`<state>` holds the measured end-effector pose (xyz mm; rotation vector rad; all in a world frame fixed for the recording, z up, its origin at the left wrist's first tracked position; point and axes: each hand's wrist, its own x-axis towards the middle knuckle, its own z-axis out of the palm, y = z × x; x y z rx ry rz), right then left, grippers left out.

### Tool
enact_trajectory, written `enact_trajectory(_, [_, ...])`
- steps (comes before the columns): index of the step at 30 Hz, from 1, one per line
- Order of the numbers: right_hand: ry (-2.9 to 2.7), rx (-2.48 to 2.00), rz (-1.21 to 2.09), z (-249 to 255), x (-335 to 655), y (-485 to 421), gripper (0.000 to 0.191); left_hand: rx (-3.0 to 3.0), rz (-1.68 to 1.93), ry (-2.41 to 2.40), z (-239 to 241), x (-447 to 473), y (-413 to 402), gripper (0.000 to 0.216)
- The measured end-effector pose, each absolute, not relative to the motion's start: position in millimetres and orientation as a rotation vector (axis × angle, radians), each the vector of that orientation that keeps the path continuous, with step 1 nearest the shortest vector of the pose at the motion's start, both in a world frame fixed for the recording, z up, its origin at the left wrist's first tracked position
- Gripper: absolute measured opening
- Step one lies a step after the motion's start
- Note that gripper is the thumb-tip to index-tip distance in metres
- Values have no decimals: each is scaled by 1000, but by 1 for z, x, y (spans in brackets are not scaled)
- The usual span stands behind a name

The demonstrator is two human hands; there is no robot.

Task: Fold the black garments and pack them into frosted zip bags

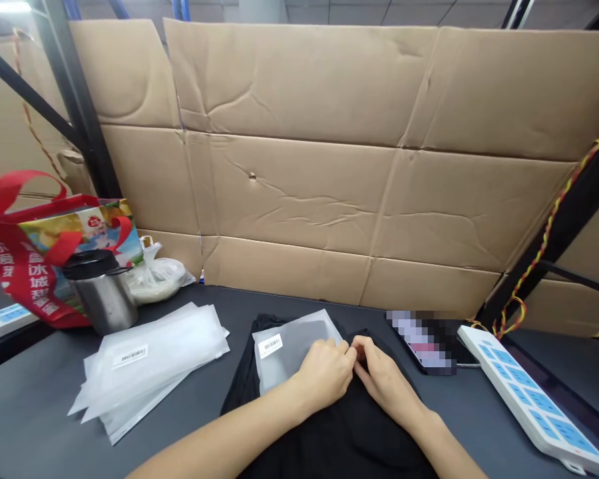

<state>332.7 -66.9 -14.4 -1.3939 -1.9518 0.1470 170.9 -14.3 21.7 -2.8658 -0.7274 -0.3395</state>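
A black cloth garment point(349, 439) lies on the dark table in front of me. On it rests a frosted plastic bag point(292, 349) with a white barcode label point(270, 345) at its upper left. My left hand point(328, 372) is closed over the bag's right side, fingers curled downward. My right hand point(387, 382) lies over the garment, thumb and fingers pinched together. The fingertips of both hands meet just right of the bag. What they pinch is hidden.
A stack of frosted bags point(154, 359) lies left. Behind it stand a steel tumbler point(104, 299), a red carry bag point(44, 266) and a knotted plastic bag point(160, 276). To the right are a phone point(422, 342) and a power strip point(534, 399). Cardboard point(299, 166) walls the back.
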Motion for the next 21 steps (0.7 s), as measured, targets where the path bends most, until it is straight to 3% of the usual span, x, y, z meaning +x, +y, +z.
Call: enact_trajectory(21, [-1917, -1368, 143, -20, 334, -64, 22, -2848, -362, -557, 26, 167, -12, 7])
